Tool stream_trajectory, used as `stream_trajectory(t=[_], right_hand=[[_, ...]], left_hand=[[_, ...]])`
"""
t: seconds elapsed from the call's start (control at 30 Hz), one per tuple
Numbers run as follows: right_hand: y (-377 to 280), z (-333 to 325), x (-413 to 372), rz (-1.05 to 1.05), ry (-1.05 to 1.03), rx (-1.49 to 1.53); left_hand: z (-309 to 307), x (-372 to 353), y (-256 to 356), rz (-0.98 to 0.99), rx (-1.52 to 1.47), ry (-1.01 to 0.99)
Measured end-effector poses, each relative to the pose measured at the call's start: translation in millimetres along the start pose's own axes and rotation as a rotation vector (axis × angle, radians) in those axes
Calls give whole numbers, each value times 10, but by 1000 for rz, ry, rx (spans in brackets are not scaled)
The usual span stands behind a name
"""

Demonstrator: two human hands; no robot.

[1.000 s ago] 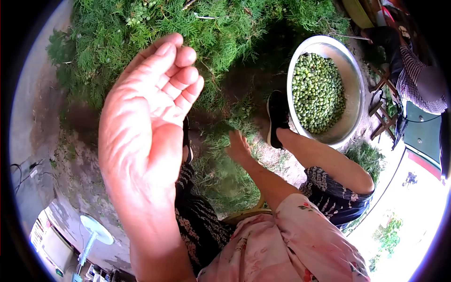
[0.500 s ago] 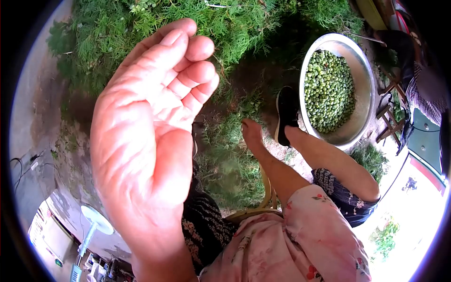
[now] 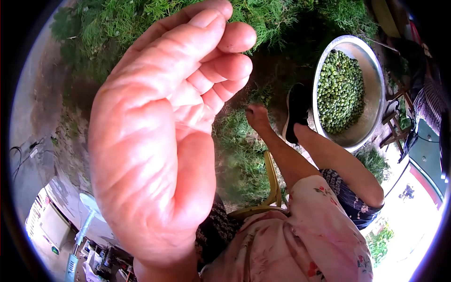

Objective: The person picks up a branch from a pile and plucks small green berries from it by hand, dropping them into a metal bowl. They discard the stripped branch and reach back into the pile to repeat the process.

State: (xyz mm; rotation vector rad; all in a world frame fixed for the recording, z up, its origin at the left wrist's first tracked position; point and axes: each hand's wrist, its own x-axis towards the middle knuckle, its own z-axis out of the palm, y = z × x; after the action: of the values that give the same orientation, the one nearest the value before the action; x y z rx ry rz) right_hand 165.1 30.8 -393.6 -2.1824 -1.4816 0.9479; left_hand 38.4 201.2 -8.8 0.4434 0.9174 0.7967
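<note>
My left hand (image 3: 155, 127) is raised very close to the camera, palm towards me. Its fingers are loosely cupped, the thumb lies alongside the index finger, and the visible palm holds nothing. Further down and much smaller, my right hand (image 3: 258, 117) hangs near the cut green sprigs (image 3: 239, 136) on the ground, beside my dark shoe (image 3: 298, 110). Its fingers are curled in; anything inside them is hidden. To the right of that shoe stands a wide metal basin (image 3: 374, 103) partly filled with small green round fruits or cones (image 3: 340, 91).
A heap of leafy green branches (image 3: 268, 23) lies ahead. A yellow chair frame (image 3: 271, 178) shows beside my lap. At far right are a wooden stool (image 3: 397, 117) and part of another person in striped clothing (image 3: 430, 98). A white fan (image 3: 89, 207) stands at lower left.
My left hand has moved up and right and looks larger in view. My right hand has shifted slightly, its fingers now more curled. The basin appears a little further right.
</note>
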Motion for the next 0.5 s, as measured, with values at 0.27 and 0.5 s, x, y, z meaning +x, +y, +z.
stream_trajectory(t=[0.27,0.5], right_hand=[[551,299,-500,114,70,-91],[230,339,-671,-72,157,72]], left_hand=[[4,-17,3,-16,-10,-14],[25,-38,2,-7,-13,0]])
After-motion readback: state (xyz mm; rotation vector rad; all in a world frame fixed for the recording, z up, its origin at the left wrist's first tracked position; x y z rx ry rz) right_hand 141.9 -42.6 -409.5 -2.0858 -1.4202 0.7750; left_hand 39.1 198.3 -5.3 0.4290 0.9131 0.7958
